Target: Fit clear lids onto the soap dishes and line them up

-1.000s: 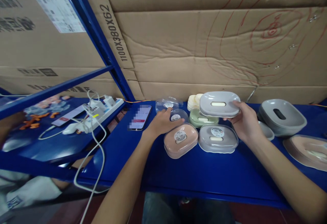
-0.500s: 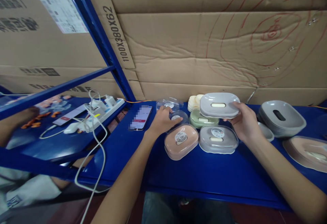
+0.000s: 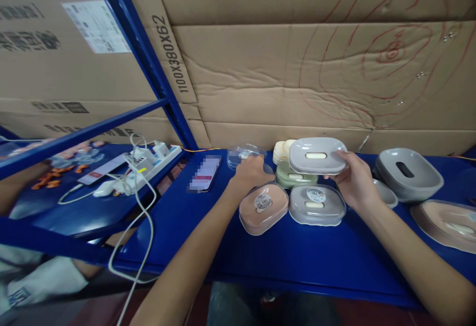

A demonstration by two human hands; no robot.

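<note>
My right hand [image 3: 355, 180] grips a grey oval soap dish [image 3: 305, 166] by its right end, thumb on top, and holds it above the table. A pale oblong piece sits in the dish's middle. My left hand [image 3: 251, 172] reaches among the clear plastic lids, its fingers bent down over the nearer lid [image 3: 268, 168], mostly hidden beneath it. Just beyond lies another clear lid [image 3: 238, 157] with a round sticker. Below the hands lie a pink lidded soap dish [image 3: 262, 209] and a grey lidded soap dish [image 3: 318, 207], both with round stickers. A green soap dish [image 3: 286, 178] sits behind them.
Cream-coloured pieces [image 3: 279, 151] are stacked at the back. To the right are stacked grey dishes [image 3: 420, 177] and pink dishes [image 3: 442, 222]. Left are a phone [image 3: 206, 173], a power strip [image 3: 167, 153], loose cables and a blue shelf post [image 3: 141, 48]. Another person's arm is at far left.
My left hand has moved slightly right, and its spread fingers have drawn together over the nearer clear lid. My right hand still holds the grey soap dish in nearly the same place.
</note>
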